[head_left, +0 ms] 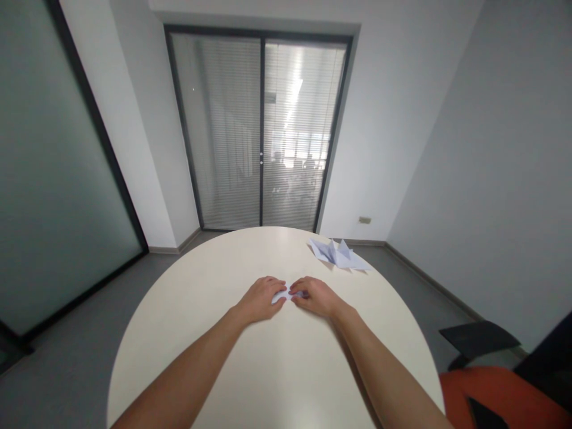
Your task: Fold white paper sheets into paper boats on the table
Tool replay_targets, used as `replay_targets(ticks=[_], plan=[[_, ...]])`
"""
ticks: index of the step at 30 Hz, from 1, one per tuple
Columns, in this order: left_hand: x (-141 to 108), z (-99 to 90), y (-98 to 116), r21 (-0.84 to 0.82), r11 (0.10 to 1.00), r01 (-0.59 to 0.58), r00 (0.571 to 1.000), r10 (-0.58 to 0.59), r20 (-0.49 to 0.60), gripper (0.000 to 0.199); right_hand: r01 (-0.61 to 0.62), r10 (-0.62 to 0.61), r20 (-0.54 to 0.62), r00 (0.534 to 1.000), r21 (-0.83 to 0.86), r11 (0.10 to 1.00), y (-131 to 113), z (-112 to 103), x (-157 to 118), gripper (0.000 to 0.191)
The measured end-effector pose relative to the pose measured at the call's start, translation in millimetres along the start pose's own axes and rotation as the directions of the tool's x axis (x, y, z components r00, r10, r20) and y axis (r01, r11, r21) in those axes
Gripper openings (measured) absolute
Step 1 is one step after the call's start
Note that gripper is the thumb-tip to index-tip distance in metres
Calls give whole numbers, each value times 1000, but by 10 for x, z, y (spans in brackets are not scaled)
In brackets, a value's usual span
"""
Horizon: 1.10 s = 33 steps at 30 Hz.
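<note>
A small piece of white folded paper (pixel 280 295) lies low over the middle of the round table (pixel 201 351), mostly covered by my hands. My left hand (pixel 263 298) curls around its left part, with the thumb in front and the fingers behind. From the other side my right hand (pixel 313 295) closes on the right part, its thumb and fingertips almost meeting those of the left. How the paper is folded under the fingers cannot be made out.
Folded white paper shapes (pixel 337 255) with pointed tips rest near the table's far right edge. An orange chair (pixel 500 393) with a black armrest (pixel 480 339) stands at the lower right. Beyond the table is a glass partition with blinds (pixel 232 131).
</note>
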<state>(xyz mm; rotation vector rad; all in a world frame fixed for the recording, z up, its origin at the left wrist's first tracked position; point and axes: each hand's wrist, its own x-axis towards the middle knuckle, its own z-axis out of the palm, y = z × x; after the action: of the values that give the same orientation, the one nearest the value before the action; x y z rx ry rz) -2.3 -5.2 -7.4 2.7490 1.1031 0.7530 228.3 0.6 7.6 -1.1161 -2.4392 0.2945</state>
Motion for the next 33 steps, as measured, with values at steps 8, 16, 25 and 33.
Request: replay_targets(ticks=[8,16,25,33], plan=[[-2,12,-15,40,999,17,1000,-18,21,34,-37,36,30,999,13,999,103,-95,-37,24],[-16,13,-11,17,999,31,999,-31,14,32,-41,41,-11,999,-1,999,119,-87,-57,26],[-5,-11,38,10,1000,15,1000,-15,-8,28,12,-13,-18,1000,-60,998,-5,-76,-23,25],[16,-13,56,-13,999,46,999,-46,-26,23,46,-48,-14,999,-121,992,-99,-96,2,24]])
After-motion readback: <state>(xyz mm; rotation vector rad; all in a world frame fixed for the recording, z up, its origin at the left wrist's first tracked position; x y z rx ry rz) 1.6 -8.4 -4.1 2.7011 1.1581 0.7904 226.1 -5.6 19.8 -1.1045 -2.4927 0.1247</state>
